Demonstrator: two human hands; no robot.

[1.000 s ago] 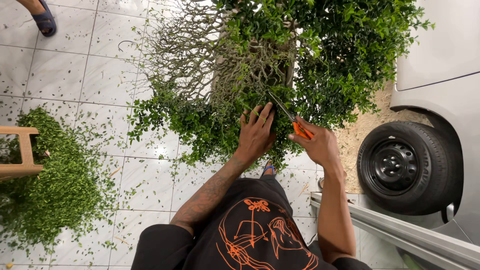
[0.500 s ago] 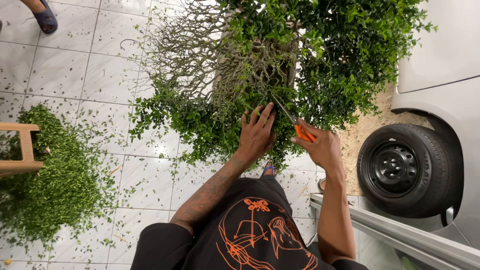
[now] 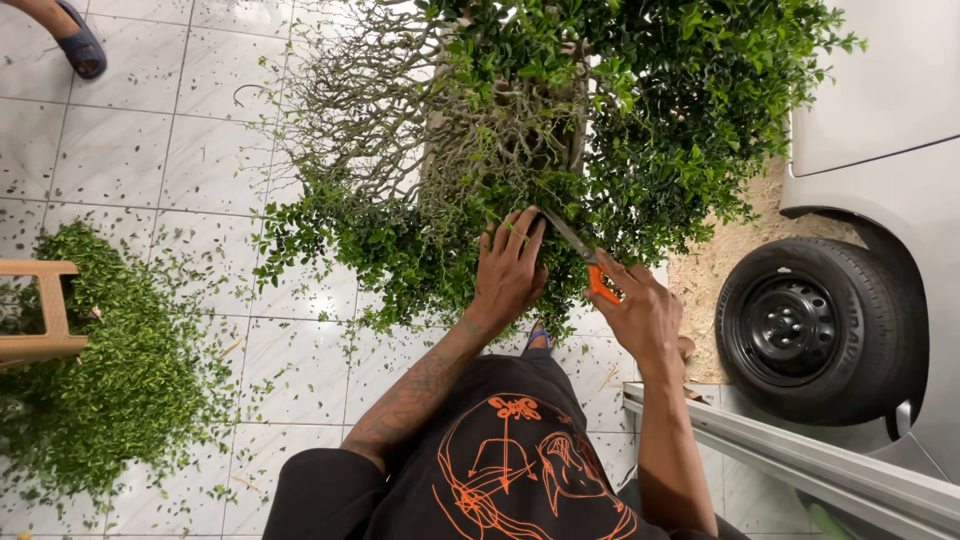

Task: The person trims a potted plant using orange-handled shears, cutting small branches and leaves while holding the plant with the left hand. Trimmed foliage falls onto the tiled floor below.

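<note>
A small leafy tree (image 3: pixel 640 110) with a bare twiggy patch on its left side fills the upper middle of the head view. My left hand (image 3: pixel 508 268) lies spread on the foliage at the tree's lower edge, fingers pointing up into the leaves. My right hand (image 3: pixel 640 310) grips orange-handled scissors (image 3: pixel 585 255), whose blades point up and left toward my left fingertips, close by the twigs. Whether the blades are apart is hidden by leaves.
A heap of cut green leaves (image 3: pixel 110 370) covers the white floor tiles at left, beside a wooden stool leg (image 3: pixel 45 310). A car with its black wheel (image 3: pixel 805 330) stands at right. Another person's sandalled foot (image 3: pixel 75 40) is at top left.
Both hands stay at the same spot on the foliage. The scissors have shifted only slightly near my left fingertips.
</note>
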